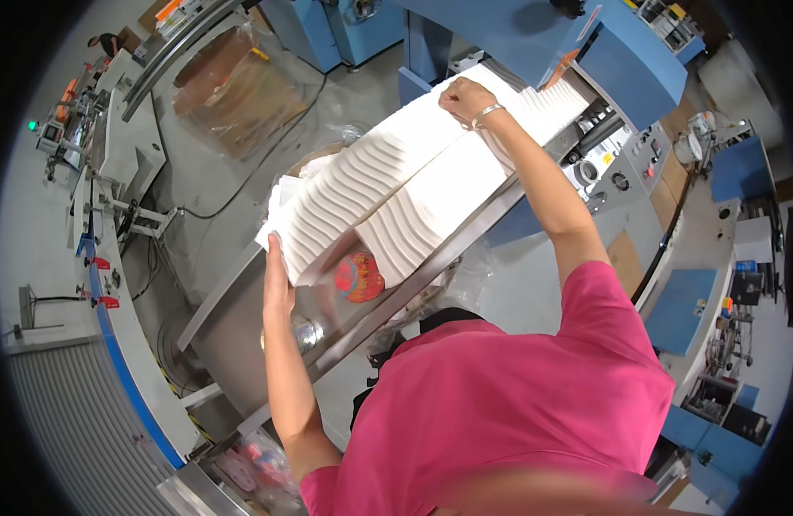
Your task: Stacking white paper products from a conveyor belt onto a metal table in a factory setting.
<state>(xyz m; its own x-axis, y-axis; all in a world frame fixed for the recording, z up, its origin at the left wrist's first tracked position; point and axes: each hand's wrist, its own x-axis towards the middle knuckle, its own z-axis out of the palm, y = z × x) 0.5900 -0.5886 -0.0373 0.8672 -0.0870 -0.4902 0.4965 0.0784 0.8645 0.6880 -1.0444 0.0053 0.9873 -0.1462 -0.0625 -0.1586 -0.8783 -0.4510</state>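
Observation:
Two long rows of folded white paper sheets, their edges rippling in waves, lie side by side along a metal trough. My left hand presses flat against the near left end of the farther row, its fingers stretched out. Over the far part of the rows my right hand, with a bracelet at the wrist, is curled closed on top of the paper; what its fingers hold, if anything, is hidden. A red round printed item sits in the trough by the nearer row's end. Beside my left wrist lies a clear roll, perhaps tape.
A blue machine stands at the far end of the trough, with a control panel to its right. Plastic-wrapped cardboard lies on the floor at the far left, near a black cable. Another person is far off.

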